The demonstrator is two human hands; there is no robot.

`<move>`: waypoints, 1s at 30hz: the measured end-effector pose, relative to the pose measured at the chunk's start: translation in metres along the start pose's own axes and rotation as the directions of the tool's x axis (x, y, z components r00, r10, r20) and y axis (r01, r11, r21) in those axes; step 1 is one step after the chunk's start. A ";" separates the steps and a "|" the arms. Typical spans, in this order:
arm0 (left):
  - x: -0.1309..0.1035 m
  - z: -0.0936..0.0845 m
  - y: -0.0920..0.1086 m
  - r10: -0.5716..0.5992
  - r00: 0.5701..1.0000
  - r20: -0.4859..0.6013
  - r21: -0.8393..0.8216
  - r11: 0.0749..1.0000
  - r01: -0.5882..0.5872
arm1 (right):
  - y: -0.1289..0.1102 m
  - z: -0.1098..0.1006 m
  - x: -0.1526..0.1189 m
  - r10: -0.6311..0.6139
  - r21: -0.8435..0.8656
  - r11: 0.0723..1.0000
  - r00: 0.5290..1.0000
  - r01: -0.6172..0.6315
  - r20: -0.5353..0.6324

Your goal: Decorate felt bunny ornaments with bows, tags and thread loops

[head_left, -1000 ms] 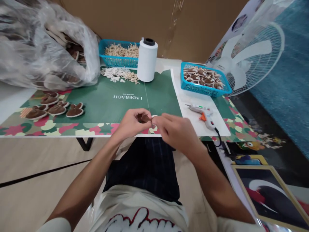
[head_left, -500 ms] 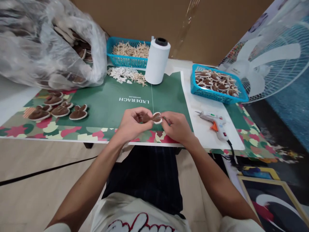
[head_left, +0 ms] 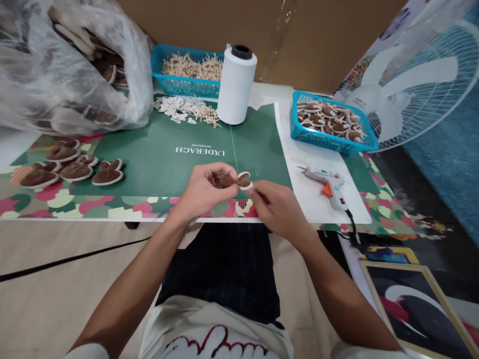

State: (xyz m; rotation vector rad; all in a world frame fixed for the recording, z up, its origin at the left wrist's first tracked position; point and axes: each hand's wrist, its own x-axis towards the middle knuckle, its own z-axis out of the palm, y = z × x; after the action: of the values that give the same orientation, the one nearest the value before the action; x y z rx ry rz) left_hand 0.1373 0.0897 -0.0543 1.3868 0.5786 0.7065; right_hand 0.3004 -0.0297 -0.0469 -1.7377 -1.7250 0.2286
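My left hand (head_left: 205, 189) is closed around a small brown felt bunny with cream edging (head_left: 244, 180), its two ears sticking out to the right past my thumb. A thin white thread (head_left: 234, 149) runs from the white thread cone (head_left: 237, 85) down to the bunny. At the ear tips is my right hand (head_left: 275, 204), thumb and forefinger pinched together; whatever lies between them is too small to make out. More brown bunnies (head_left: 108, 173) rest at the left of the table.
A clear plastic bag (head_left: 123, 60) of brown pieces stands back left. One blue basket (head_left: 187, 87) holds cream cords; another basket (head_left: 329, 142) holds corded bunnies. White tags (head_left: 179, 107) lie before the first. At right are a glue gun (head_left: 329, 184) and a fan (head_left: 396, 94).
My right hand has drawn slightly down and right from the ears, its fingers now more curled. The left hand keeps its hold on the bunny. The view has shifted a little.
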 end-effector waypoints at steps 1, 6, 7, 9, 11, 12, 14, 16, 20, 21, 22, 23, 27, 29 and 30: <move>-0.001 0.000 0.000 -0.012 0.999 0.037 0.004 1.000 0.012 | 0.003 -0.002 0.006 0.030 0.029 0.999 0.999 -0.029 -0.041; -0.001 0.003 -0.001 -0.101 0.993 0.059 -0.021 0.994 0.103 | -0.012 -0.024 0.032 -0.073 0.153 0.982 0.975 0.106 -0.208; 0.001 0.003 -0.001 -0.113 0.993 0.025 -0.037 0.993 0.113 | -0.021 -0.028 0.029 -0.137 0.159 0.973 0.973 0.168 -0.187; 0.005 0.001 0.001 -0.133 0.991 -0.031 -0.096 0.987 0.130 | -0.037 -0.030 0.013 -0.246 0.159 0.952 0.962 0.263 -0.116; 0.008 -0.002 0.004 -0.170 0.984 -0.062 -0.189 0.970 0.156 | -0.046 -0.024 -0.011 -0.299 0.135 0.943 0.953 0.304 -0.060; 0.008 -0.003 0.005 -0.194 0.979 -0.067 -0.233 0.957 0.173 | -0.046 -0.019 -0.023 -0.303 0.117 0.945 0.952 0.306 -0.045; 0.005 -0.004 0.008 -0.239 0.969 -0.052 -0.280 0.935 0.216 | -0.041 -0.009 -0.043 -0.278 0.074 0.957 0.960 0.280 -0.041; -0.002 -0.001 0.009 -0.255 0.967 -0.017 -0.280 0.929 0.240 | -0.033 0.000 -0.055 -0.218 0.037 0.975 0.975 0.220 -0.048; -0.021 0.011 0.005 -0.224 0.973 0.057 -0.205 0.951 0.231 | -0.029 0.005 -0.062 -0.149 0.002 0.989 0.987 0.149 -0.059; -0.026 0.014 0.003 -0.218 0.973 0.075 -0.185 0.956 0.229 | -0.031 0.004 -0.062 -0.160 -0.008 0.987 0.985 0.160 -0.060; -0.029 0.017 0.002 -0.213 0.973 0.087 -0.170 0.959 0.225 | -0.033 0.003 -0.062 -0.180 -0.021 0.984 0.982 0.179 -0.061; -0.031 0.019 0.001 -0.207 0.974 0.091 -0.154 0.964 0.219 | -0.036 0.002 -0.063 -0.201 -0.041 0.979 0.978 0.199 -0.059; -0.033 0.022 -0.001 -0.177 0.981 0.081 -0.037 0.983 0.180 | -0.042 -0.008 -0.056 -0.254 -0.166 0.957 0.964 0.239 -0.076; -0.031 0.021 0.001 -0.169 0.979 0.118 0.021 0.986 0.168 | -0.040 -0.018 -0.042 -0.261 -0.225 0.944 0.963 0.240 -0.069; -0.029 0.020 0.003 -0.162 0.976 0.142 0.037 0.987 0.159 | -0.037 -0.023 -0.032 -0.272 -0.246 0.936 0.961 0.251 -0.053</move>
State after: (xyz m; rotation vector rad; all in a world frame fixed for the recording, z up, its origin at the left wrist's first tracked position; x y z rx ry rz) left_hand 0.1319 0.0547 -0.0505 1.3846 0.5786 0.4662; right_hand 0.2791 -0.0710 -0.0194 -1.6283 -1.9593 -0.1755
